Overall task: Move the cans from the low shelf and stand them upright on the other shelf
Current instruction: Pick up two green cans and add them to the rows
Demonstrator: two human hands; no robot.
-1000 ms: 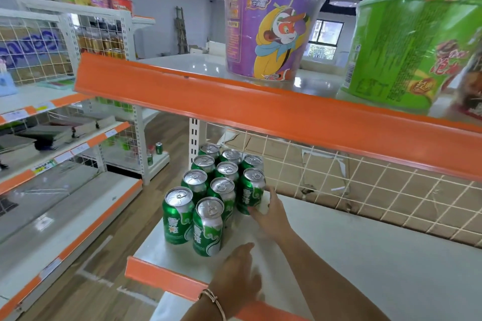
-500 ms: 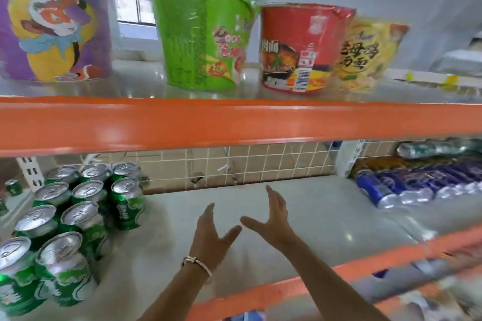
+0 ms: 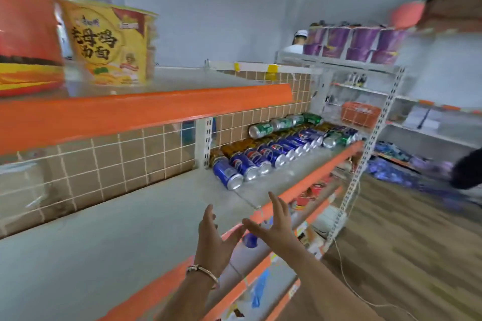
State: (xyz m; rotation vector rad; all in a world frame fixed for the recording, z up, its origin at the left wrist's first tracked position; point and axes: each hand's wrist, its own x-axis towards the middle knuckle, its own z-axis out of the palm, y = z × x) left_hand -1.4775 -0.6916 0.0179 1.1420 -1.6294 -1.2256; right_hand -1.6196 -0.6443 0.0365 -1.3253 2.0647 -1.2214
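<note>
Reaching with both hands empty, fingers spread, I note blue cans lying sideways ahead-right, right hand nearer.

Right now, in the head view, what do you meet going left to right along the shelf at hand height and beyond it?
Bare shelf → left hand → right hand → blue cans lying on their sides → green cans → orange basket on the next rack.
</note>
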